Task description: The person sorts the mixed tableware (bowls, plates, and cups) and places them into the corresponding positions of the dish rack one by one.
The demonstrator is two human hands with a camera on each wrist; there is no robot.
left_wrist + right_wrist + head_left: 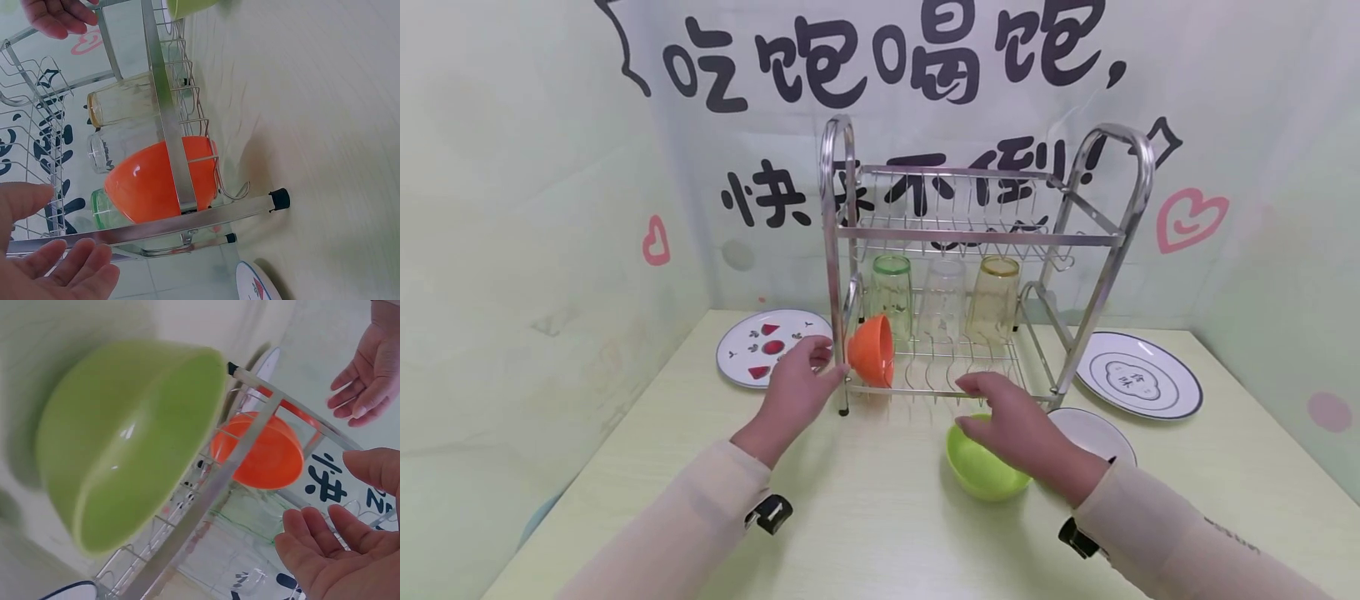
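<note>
Head view: two hands are out in front of a steel rack on a pale table. The left hand sits at the rack's front left corner, fingers relaxed and loosely spread, just beside the orange bowl. I can't tell whether a fingertip touches the bowl; the left wrist view shows the palm open with nothing in it. That bowl stands on its edge in the lower tier, at the left end, leaning against the wires.

The right hand hovers over the green bowl, fingers straight and pointing left, holding nothing. The green bowl sits on the table just in front of the rack, open side up, partly hidden under that hand. In the right wrist view the bowl looks blurred and the fingers are spread, clear of it.

Behind the orange bowl, three glasses stand upside down in the lower tier: a green glass, a clear glass and a yellow glass.

Other stuff around: a plate with red fruit prints lies left of the rack, a plate with a dark rim lies to the right, and a plain white plate sits near the right wrist.
</note>
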